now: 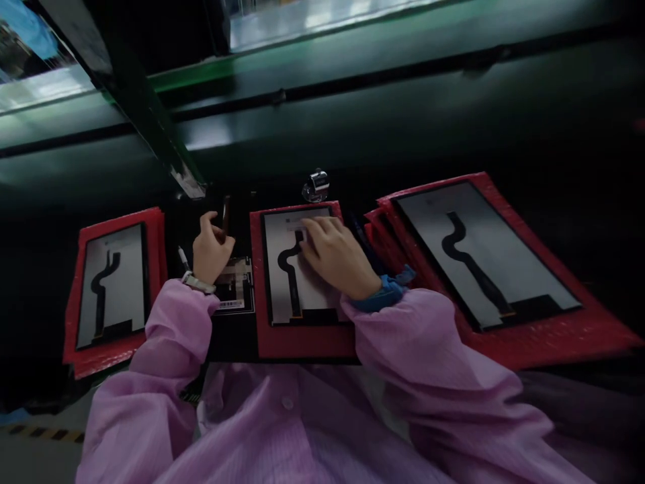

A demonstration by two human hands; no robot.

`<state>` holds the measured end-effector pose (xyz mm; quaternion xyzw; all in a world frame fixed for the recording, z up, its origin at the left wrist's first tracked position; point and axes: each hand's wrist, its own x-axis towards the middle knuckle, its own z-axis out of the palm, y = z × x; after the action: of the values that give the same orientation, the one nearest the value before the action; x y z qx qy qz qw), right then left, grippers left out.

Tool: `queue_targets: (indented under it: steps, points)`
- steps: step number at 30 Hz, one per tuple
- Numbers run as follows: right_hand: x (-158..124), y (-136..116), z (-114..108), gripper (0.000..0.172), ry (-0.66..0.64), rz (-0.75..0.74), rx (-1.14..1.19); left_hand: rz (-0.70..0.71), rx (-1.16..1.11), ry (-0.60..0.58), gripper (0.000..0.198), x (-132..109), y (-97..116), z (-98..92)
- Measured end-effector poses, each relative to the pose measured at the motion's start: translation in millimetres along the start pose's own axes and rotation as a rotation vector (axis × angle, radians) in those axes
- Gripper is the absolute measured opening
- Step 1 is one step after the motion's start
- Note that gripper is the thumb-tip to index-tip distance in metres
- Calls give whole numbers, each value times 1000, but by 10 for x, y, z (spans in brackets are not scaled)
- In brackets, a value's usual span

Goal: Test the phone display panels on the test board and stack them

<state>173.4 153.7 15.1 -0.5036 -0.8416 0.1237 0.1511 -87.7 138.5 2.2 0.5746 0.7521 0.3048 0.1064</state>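
Observation:
A grey display panel (287,296) with a black winding flex cable lies on a red sheet (302,339) in front of me. My right hand (335,255) rests flat on the panel's upper part, fingers stretched over the cable near a small label. My left hand (211,249) is closed around a thin dark stick-like tool (226,212), held upright to the left of the panel. A watch sits on my left wrist. Both arms wear pink sleeves.
A second panel on red sheets (113,289) lies at the left, a third, larger-looking one (484,259) on stacked red sheets at the right. A small circuit-printed part (236,286) lies under my left wrist. A shiny metal object (316,186) stands behind the middle panel. Dark conveyor rails run behind.

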Motion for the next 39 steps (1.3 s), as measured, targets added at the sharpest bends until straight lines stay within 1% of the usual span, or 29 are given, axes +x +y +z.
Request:
queue_targets:
  steps: [2, 4, 5, 7, 10, 14, 16, 19, 22, 23, 25, 27, 30, 32, 34, 36, 37, 39]
  points:
    - [-63, -48, 68, 53, -76, -75, 21, 19, -294, 31, 61, 4, -68, 52]
    - [-139, -68, 103, 67, -146, -89, 6, 69, -514, 59, 62, 3, -103, 89]
    - [-172, -69, 104, 72, -172, -89, 2, 94, -582, 74, 62, 3, -109, 97]
    - [-214, -63, 82, 79, -208, -81, 7, 134, -642, 103, 59, 9, -111, 95]
    - [-218, -51, 31, 80, -212, -73, 22, 190, -640, 111, 50, 30, -110, 68]
    - [-188, -38, 9, 76, -186, -93, 71, 266, -623, 102, 24, 26, -63, 31]
    - [-179, -26, 18, 75, -180, -106, 105, 270, -617, 107, 17, -2, -6, 6]
    - [-172, -8, 44, 76, -200, -102, 137, 260, -593, 98, 19, -50, 77, -30]
    - [-172, -4, 67, 77, -232, -86, 132, 279, -599, 48, 18, -72, 100, -35]
    - [-174, -7, 71, 76, -231, -87, 132, 285, -616, 40, 18, -74, 97, -29]
    - [-180, -22, 74, 76, -212, -95, 144, 306, -651, 36, 25, -74, 91, -19]
    - [-185, -44, 74, 76, -182, -96, 176, 307, -657, 49, 29, -78, 100, -20]
    - [-179, -87, 80, 74, -130, -96, 299, 296, -622, 54, 27, -98, 139, -48]
    - [-168, -121, 98, 75, -78, -91, 448, 298, -608, 41, 25, -115, 159, -64]
    - [-155, -157, 128, 81, -13, -52, 629, 310, -612, 7, 24, -132, 161, -67]
    - [-144, -190, 167, 83, 23, 25, 764, 321, -624, -40, 22, -148, 153, -61]
    - [-141, -204, 190, 80, 21, 62, 813, 318, -619, -67, 23, -155, 150, -60]
    - [-138, -224, 237, 66, -24, 98, 915, 316, -581, -111, 25, -169, 156, -67]
